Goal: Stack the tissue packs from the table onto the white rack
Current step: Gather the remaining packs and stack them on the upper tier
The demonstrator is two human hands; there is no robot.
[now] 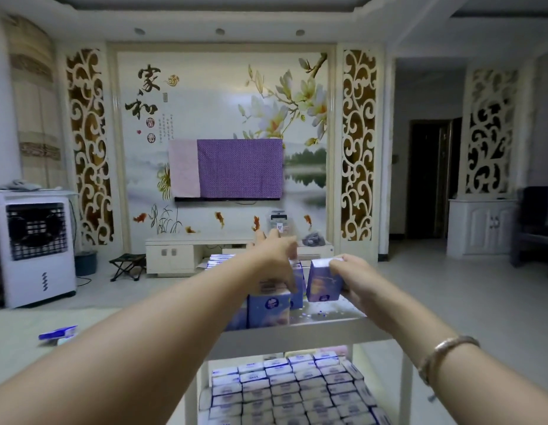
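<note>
While both arms reach forward over the white rack (297, 334), the right hand (357, 279) grips an upright tissue pack (324, 282); the left hand (277, 259) pinches another pack (297, 282).

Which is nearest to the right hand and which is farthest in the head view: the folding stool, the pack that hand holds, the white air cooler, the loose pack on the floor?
From the right hand:
1. Held tissue pack, in its grip on the rack's top shelf.
2. Folding stool, on the floor to the left, by the TV cabinet.
3. Loose pack on the floor, lower left.
4. White air cooler, far left.
</note>
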